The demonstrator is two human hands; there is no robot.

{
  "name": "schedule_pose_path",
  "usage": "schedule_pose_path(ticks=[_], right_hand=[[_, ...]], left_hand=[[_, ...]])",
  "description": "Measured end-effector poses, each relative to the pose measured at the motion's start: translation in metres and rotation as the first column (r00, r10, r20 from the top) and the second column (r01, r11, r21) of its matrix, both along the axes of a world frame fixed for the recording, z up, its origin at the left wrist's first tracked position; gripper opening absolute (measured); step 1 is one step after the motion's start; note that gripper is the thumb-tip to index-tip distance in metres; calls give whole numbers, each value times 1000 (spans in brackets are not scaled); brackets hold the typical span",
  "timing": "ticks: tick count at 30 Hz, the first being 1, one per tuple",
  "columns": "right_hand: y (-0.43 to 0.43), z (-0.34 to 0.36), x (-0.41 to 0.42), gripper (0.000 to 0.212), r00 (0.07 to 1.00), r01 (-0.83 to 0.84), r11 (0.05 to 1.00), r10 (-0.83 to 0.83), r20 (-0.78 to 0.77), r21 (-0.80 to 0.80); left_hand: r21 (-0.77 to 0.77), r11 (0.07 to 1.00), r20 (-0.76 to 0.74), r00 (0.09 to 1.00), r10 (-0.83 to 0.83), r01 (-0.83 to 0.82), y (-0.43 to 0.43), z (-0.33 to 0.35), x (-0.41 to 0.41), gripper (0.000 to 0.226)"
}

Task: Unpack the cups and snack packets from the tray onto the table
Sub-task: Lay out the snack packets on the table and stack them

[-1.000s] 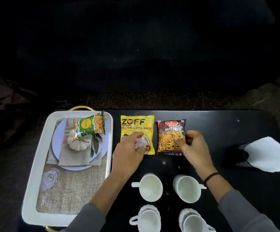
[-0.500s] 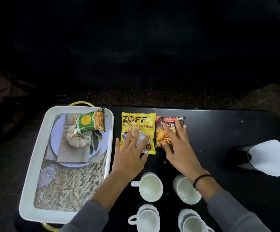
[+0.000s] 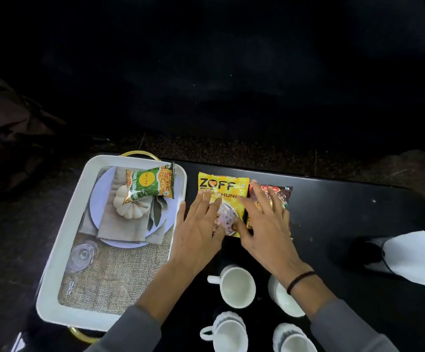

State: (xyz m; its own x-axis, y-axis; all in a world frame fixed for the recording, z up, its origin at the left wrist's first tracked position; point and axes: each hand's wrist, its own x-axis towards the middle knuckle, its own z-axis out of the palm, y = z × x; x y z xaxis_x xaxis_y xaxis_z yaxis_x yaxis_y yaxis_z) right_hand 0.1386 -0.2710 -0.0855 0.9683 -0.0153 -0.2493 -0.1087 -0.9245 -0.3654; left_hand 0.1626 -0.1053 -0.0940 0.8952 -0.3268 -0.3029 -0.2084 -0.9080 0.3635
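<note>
A white tray (image 3: 61, 250) with gold handles sits at the left on the black table (image 3: 346, 212). A green snack packet (image 3: 150, 184) lies in the tray's far end. On the table beside the tray lie a yellow ZOFF packet (image 3: 222, 185) and a dark red mixture packet (image 3: 281, 196), side by side. My left hand (image 3: 198, 232) lies flat with spread fingers on the yellow packet's lower left. My right hand (image 3: 267, 224) lies flat, fingers apart, over the red packet and the yellow packet's right edge. Several white cups (image 3: 236, 285) stand on the table near me.
The tray's floor shows a printed picture of a plate, napkin, white pumpkin and glass on burlap. A dark holder with a white napkin (image 3: 419, 255) stands at the table's right. Dark floor lies beyond the far table edge.
My right hand went from gripping the red packet's lower corner to lying flat on it, then slid left. My left hand opened flat on the yellow packet.
</note>
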Motion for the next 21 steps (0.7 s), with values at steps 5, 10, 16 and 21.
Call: schedule_pose_path(ticks=[5, 10, 16, 21], right_hand=[[41, 9, 26, 42, 993, -109, 994, 108, 45, 27], [88, 11, 58, 47, 967, -256, 961, 256, 16, 109], [129, 11, 94, 66, 904, -408, 899, 422, -63, 160], [148, 6, 101, 75, 848, -484, 863, 503, -167, 144]], left_hand=[[-109, 985, 20, 991, 135, -132, 31, 11, 7, 56], [-194, 934, 92, 943, 321, -299, 71, 19, 15, 43], [-201, 778, -31, 798, 602, -595, 114, 17, 21, 45], [-277, 392, -434, 478, 763, -877, 132, 12, 27, 37]])
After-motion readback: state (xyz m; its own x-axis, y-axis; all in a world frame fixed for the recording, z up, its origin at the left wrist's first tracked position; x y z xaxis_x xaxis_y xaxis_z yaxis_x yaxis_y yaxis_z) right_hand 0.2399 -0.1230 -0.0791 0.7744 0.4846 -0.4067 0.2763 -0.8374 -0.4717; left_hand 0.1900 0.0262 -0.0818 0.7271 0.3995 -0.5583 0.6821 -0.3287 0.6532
